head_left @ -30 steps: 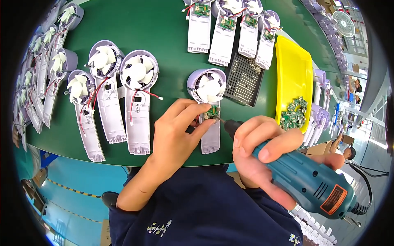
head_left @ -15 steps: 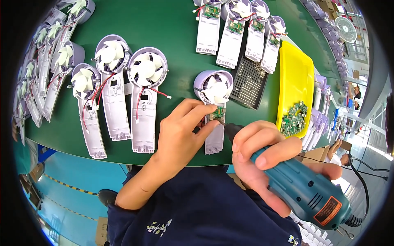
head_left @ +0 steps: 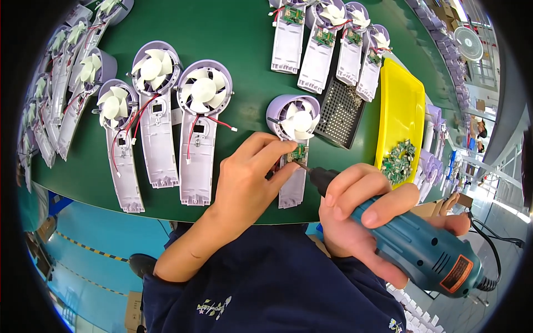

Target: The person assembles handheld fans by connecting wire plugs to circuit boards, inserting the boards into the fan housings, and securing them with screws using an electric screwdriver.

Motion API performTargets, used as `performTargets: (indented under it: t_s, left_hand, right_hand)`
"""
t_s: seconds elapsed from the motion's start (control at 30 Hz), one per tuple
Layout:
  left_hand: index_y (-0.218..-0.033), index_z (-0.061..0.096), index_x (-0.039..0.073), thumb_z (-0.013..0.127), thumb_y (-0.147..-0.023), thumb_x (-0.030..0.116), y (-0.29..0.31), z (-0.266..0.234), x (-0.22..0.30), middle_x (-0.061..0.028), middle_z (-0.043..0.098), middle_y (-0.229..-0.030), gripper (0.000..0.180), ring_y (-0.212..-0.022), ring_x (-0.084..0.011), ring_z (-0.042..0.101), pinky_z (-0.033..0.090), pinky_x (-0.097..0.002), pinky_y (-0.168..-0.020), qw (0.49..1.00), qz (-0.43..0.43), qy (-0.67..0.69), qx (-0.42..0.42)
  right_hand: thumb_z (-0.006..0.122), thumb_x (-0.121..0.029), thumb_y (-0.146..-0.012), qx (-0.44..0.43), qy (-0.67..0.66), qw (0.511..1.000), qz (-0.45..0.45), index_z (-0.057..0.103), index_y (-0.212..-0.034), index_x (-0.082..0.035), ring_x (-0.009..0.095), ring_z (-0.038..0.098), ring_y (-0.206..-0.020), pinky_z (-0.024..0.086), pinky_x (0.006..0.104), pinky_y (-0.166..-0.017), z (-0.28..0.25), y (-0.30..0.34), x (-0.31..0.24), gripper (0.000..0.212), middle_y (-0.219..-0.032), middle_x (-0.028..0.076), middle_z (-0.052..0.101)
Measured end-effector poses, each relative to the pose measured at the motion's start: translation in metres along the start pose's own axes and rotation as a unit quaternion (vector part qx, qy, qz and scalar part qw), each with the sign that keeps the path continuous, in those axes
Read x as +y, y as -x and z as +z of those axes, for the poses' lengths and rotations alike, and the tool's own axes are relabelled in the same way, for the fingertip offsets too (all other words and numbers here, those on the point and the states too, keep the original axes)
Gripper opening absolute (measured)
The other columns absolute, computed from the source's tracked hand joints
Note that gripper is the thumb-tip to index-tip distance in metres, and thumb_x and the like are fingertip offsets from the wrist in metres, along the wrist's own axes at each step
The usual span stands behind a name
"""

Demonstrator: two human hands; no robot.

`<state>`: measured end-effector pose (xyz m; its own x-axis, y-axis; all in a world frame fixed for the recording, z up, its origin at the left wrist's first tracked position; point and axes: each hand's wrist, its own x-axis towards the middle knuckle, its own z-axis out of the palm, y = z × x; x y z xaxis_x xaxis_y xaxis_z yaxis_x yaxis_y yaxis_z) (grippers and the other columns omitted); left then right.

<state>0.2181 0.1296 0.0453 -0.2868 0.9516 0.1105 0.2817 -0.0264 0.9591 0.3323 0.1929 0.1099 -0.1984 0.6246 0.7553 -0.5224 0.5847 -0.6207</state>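
Observation:
My right hand (head_left: 369,216) is wrapped around a teal corded electric screwdriver (head_left: 425,247). Its thin bit slants left and meets the lower edge of a small green circuit board (head_left: 300,152). That board lies on the pale lilac handle (head_left: 291,191) of a fan housing, just below its white fan (head_left: 298,121). With thumb and fingers closed about the board's left side, my left hand (head_left: 247,172) steadies it against the handle. My fingers cover part of the board, and any screw under the bit is too small to make out.
Three fan housings (head_left: 197,161) with loose red wires lie to the left, more (head_left: 72,105) beyond them. Several with boards fitted (head_left: 316,61) lie at the back right. A black perforated tray (head_left: 338,114) of screws and a yellow bin (head_left: 401,94) of circuit boards (head_left: 398,162) stand nearby.
The screwdriver's rear end has swung slightly right and up, while its bit stays at the board. My left hand keeps its hold. The whole view has shifted a little.

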Motion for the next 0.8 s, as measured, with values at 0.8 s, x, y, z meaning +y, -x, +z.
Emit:
performTargets:
  t_s: [0.8]
  left_hand:
    - [-0.104, 0.072, 0.002, 0.083, -0.073, -0.002, -0.002, -0.001, 0.003, -0.0102, 0.066, -0.095, 0.033, -0.076, -0.0184, 0.068, 0.061, -0.0274, -0.061, 1.000, -0.007, -0.003, -0.011]
  right_hand:
    - [0.038, -0.076, -0.093, 0.057, 0.019, 0.997, 0.050, 0.013, -0.159, -0.029, 0.019, 0.052, -0.050, 0.046, 0.0340, -0.043, -0.019, -0.008, 0.005, 0.085, -0.091, 0.009, 0.057]
